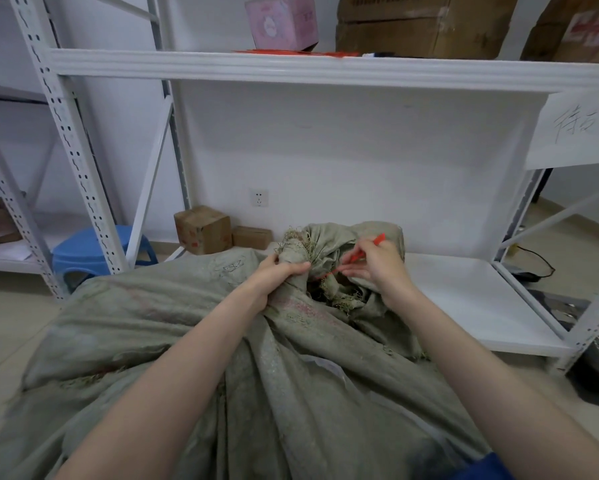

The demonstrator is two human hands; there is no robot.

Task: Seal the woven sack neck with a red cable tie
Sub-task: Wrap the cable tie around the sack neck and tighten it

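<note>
Neck (293, 249) of grey-green woven sack (187, 341) clenched in left hand (277, 271), keeping gathers bunched; thin red plastic cable tie (379, 240) pinched in right hand (377, 268), seemingly for threading round.

Grey-green woven sack (194, 341) with faded red print, red cable tie (358, 255), blue stool (94, 247), white shelving (291, 69).

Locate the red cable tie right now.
Head view, right of centre: the tie is pinched in the right hand, beside the bunched sack neck that the left hand grips, in front of the low shelf.
</note>
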